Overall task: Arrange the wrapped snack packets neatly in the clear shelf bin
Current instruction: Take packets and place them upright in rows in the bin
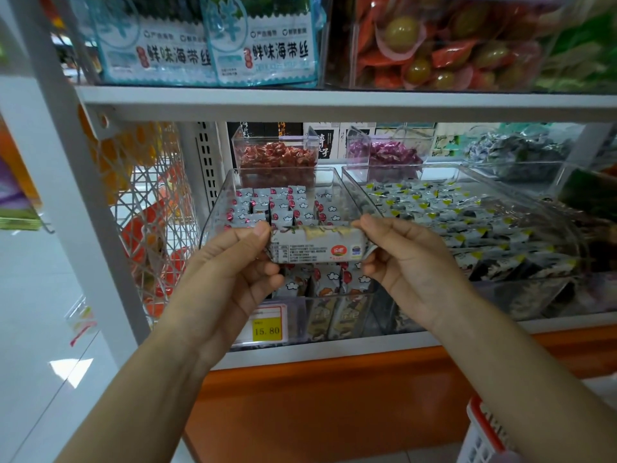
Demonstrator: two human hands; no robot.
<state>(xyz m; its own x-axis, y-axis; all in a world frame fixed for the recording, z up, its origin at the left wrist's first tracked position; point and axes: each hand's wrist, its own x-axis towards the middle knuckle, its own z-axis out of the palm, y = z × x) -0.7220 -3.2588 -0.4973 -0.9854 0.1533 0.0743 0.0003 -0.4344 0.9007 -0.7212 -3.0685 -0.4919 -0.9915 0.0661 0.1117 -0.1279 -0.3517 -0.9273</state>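
Snack packet (315,245) is held just above the front of the clear shelf bin (215,208), left grip (233,262) and right grip (404,259) each pinching one end. Looks light and crinkly, wrap probably slippery, insides maybe crushable, so I'd hold it by the ends, not squeeze the middle

Left hand (233,265) and right hand (412,267) are bare, forearms too (fingernails trimmed short).

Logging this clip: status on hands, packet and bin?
One snack packet pinched at its ends by left hand and right hand, over the clear bin. Inside: rows of packets. No obstruction seen.
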